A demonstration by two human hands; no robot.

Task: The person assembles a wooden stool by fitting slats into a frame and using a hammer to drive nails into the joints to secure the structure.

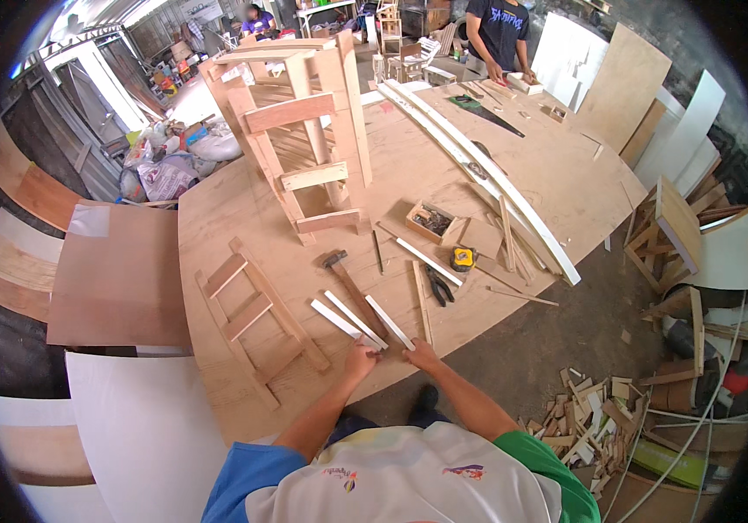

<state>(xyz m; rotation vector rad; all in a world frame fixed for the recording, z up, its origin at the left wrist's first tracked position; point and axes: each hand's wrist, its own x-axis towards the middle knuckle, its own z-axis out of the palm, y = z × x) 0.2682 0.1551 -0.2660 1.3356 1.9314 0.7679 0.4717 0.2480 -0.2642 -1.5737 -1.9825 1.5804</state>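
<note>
My left hand (361, 359) is closed on the near ends of two white wooden strips (336, 320) at the front edge of the plywood table (426, 410). A third white strip (389, 322) is pinched at its near end by my right hand (423, 355), just to the right. Between the strips lies a hammer (357, 290), its head pointing away from me. Left of my hands a small ladder-like wooden frame (249, 307) rests flat. Pliers (438, 286), a yellow tape measure (463, 258) and another white strip (429, 261) lie beyond my right hand.
A tall wooden rack (309, 113) stands on the table's far left. Long white boards (487, 179), a box of nails (431, 220) and a handsaw (485, 113) lie right of it. Another person (498, 39) works at the far edge. Wood offcuts (588, 418) litter the floor at right.
</note>
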